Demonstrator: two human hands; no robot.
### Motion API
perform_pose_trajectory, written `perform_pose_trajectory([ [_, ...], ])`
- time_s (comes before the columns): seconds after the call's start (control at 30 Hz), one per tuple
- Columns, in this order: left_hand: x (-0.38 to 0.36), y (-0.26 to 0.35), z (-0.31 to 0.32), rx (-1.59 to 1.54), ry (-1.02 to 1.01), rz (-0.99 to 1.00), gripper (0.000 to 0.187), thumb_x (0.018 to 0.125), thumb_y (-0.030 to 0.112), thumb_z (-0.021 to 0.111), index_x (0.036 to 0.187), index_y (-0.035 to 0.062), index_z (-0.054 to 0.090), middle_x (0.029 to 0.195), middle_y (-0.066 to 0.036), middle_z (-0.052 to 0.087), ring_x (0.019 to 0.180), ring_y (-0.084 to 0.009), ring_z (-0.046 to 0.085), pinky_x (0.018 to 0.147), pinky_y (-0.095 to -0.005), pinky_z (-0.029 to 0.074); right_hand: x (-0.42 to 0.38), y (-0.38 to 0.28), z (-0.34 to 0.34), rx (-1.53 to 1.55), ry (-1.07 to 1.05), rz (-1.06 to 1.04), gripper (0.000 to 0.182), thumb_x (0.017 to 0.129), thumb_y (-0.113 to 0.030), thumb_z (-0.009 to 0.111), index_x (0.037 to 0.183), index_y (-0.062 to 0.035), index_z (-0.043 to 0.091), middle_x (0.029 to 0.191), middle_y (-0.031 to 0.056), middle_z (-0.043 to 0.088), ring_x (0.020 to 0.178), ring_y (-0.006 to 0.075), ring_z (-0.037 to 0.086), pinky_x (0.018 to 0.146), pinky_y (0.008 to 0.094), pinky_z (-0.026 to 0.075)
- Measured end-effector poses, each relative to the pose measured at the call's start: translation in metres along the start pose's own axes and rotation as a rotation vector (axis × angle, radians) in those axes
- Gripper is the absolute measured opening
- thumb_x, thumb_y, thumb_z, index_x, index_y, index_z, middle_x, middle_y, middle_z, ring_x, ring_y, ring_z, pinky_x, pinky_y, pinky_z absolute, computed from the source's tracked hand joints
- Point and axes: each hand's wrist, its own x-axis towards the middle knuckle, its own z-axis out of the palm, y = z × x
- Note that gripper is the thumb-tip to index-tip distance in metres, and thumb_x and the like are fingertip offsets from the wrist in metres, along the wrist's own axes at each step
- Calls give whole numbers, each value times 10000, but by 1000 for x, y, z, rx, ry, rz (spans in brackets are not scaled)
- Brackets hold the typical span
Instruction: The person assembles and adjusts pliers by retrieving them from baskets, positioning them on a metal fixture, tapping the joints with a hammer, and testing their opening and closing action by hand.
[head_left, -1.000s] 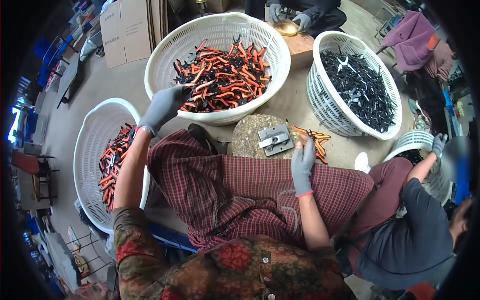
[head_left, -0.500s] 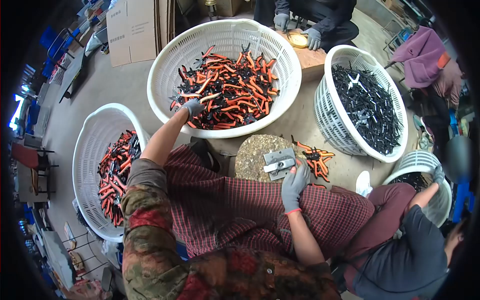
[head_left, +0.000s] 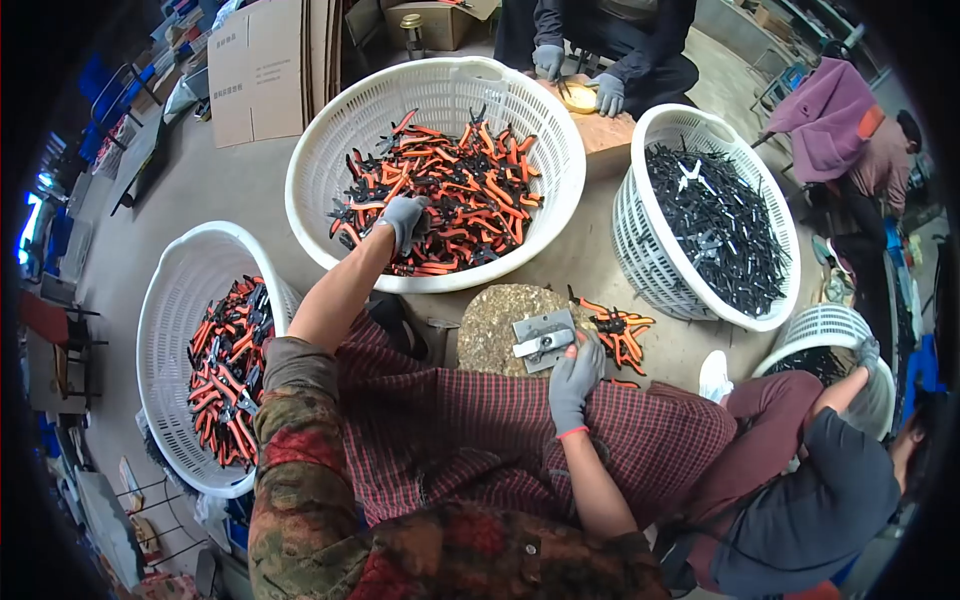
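Note:
My left hand, in a grey glove, reaches into a large white basket heaped with orange-and-black-handled pliers. Its fingers bend down among the pliers; whatever they hold is hidden. Beside my lap, a metal fixture with a raised clamp piece lies on a round, speckled stone-like block. My gloved right hand grips the fixture's right edge, thumb uppermost. Just right of the block, several similar pliers lie on the floor.
To the left stands another white basket of orange-handled pliers. A basket of black metal parts is at the right. One co-worker works at a wooden block ahead; another sits close on my right, reaching toward a tipped basket.
My left hand has shifted right and slightly deeper into the pile. A pale handle near its fingers no longer shows. My right hand stays at the fixture; the whole view has tilted slightly.

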Motion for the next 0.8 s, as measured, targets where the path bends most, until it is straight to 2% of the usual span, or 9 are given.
perform_pose_trajectory([
  [0.13,-108,32,11,462,387,359,300,868,252,526,684,16,552,571,-65,550,426,-195,535,452,-319,459,-1,3,2,20,29,-9,282,872,-175,435,1034,32,536,1067,212,547,1080,393,487,946,480,343],
  [0.17,-129,39,14,301,363,409,289,888,254,520,712,27,547,575,-46,530,430,-158,516,449,-299,450,-1,2,1,8,31,-11,271,869,-168,440,1028,26,543,1058,199,555,1071,387,493,932,474,353],
  [0.3,-214,69,20,192,-52,481,327,922,355,512,781,62,552,576,11,487,441,-76,469,412,-221,393,-3,6,-3,151,-26,98,253,861,-172,467,1021,-1,565,1023,190,564,1036,387,504,892,442,383],
  [0.33,-233,72,27,222,-115,484,351,925,370,502,785,53,555,578,19,472,453,-63,455,404,-213,371,-2,10,-4,239,-95,208,270,908,-196,437,1071,-11,547,1092,172,557,1090,328,501,937,401,367],
  [0.53,-303,64,87,431,-461,489,334,919,347,513,782,44,550,532,30,432,387,-50,394,364,-193,315,38,-29,-80,1480,-302,444,611,980,-479,229,1285,18,411,1349,128,408,1288,206,344,1087,351,223],
  [0.67,-306,42,131,346,-596,248,370,899,395,554,823,33,570,528,32,466,372,-47,403,358,-184,309,46,-73,-118,1517,-576,425,762,941,-560,253,1368,72,259,1371,222,355,1297,303,339,1098,414,211],
  [0.7,-315,41,143,385,-704,385,401,905,433,526,860,37,567,526,33,464,375,-45,405,362,-184,311,44,-87,-115,1525,-528,436,744,946,-545,267,1363,71,268,1296,207,428,1178,276,448,1014,381,321],
  [0.73,-309,28,152,276,-739,343,458,899,493,503,925,39,566,544,29,489,401,-63,441,384,-191,338,42,-100,-111,1533,-485,445,726,950,-530,280,1358,71,276,1221,191,502,1060,249,558,930,348,431],
  [0.8,-316,-6,184,128,-776,460,495,908,516,468,978,34,562,582,7,538,449,-91,503,412,-200,368,26,-105,-102,1279,-580,364,637,968,-455,314,1350,54,298,983,112,600,642,157,598,576,245,488],
])
